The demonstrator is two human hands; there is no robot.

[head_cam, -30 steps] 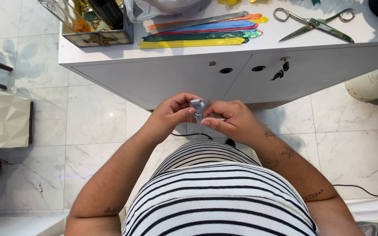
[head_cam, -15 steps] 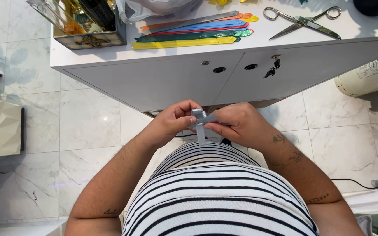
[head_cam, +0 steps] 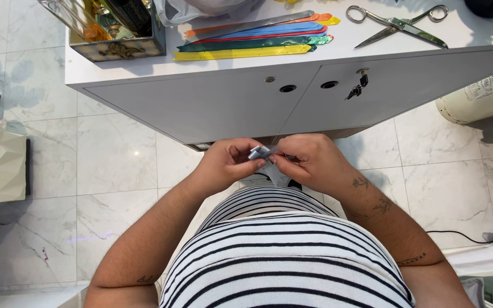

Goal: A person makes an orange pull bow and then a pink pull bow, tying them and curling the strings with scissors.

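Both hands met in front of the striped shirt, just below the edge of the white bench. The left hand had its fingers curled in, thumb and forefinger pinched on one end of a small strip of silver-grey ribbon. The right hand was curled the same way, its fingertips nipped on the other end, so the two hands were drawn together with the ribbon bridging the narrow gap between them. A loose tail of the same ribbon hung down below the fingers toward the shirt. Neither hand touched the bench.

On the bench top lay a fan of long coloured ribbon strips in yellow, green, red, blue and orange, side by side. To their right, well apart, lay a pair of silver metal scissors, blades closed. At the left end stood an ornate box with glass sides. A small bunch of keys hung from the lock of the right-hand cabinet door.
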